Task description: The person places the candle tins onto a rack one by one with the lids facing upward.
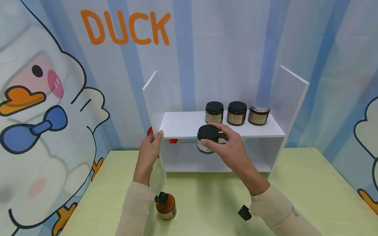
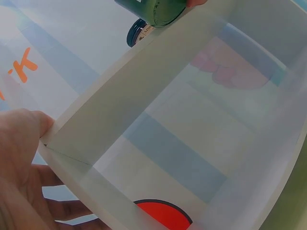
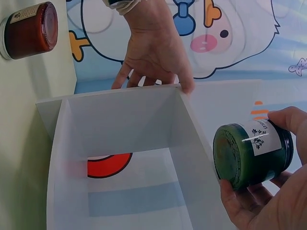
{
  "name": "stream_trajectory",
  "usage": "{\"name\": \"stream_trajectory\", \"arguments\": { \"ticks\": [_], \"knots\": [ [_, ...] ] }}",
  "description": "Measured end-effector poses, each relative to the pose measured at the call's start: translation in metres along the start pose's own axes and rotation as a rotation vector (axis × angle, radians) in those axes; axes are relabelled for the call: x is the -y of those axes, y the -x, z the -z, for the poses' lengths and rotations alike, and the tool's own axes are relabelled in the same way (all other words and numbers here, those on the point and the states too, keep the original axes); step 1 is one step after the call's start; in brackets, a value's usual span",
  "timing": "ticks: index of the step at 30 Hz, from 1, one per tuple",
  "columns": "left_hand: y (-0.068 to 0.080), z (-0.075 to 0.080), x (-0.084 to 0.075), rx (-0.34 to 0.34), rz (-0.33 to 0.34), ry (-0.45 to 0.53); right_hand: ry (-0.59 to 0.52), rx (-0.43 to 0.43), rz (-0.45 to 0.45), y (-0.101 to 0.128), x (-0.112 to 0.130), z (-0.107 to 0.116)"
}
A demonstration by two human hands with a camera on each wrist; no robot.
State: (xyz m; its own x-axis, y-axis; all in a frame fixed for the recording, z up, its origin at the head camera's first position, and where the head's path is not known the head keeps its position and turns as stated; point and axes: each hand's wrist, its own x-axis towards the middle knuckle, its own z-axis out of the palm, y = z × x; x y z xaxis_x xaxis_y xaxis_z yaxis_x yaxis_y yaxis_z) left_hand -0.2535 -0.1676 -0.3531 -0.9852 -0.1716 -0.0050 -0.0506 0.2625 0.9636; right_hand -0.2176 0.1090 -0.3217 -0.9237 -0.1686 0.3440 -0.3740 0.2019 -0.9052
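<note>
My right hand (image 1: 230,147) holds a dark green glass candle jar (image 3: 252,153) with a black lid and white label, thumb on one side and fingers on the other. In the head view the jar is upright in front of the upper board of a white two-tier shelf (image 1: 183,126). My left hand (image 1: 149,154) grips the shelf's left side panel at the upper board's height, thumb at the front edge, fingers around the outside. On the upper board's right half stand two black-lidded jars (image 1: 214,118) (image 1: 236,118) and a silver-lidded jar (image 1: 258,118).
An amber jar (image 1: 166,211) stands on the pale green table (image 1: 203,203), beside my left forearm. The shelf's right side panel (image 1: 287,98) rises above the upper board. Behind hangs a striped curtain (image 1: 221,49) with a duck print.
</note>
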Motion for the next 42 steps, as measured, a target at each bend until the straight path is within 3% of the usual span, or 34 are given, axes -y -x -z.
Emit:
{"name": "stream_trajectory", "arguments": {
  "ticks": [28, 42],
  "knots": [
    [0.0, 0.0, -0.001, -0.007, 0.005, -0.01, 0.067, 0.027, 0.024, -0.02, 0.01, -0.001],
    [0.0, -0.002, -0.003, -0.016, 0.036, -0.008, 0.191, 0.1, -0.026, -0.03, 0.019, 0.006]
  ]
}}
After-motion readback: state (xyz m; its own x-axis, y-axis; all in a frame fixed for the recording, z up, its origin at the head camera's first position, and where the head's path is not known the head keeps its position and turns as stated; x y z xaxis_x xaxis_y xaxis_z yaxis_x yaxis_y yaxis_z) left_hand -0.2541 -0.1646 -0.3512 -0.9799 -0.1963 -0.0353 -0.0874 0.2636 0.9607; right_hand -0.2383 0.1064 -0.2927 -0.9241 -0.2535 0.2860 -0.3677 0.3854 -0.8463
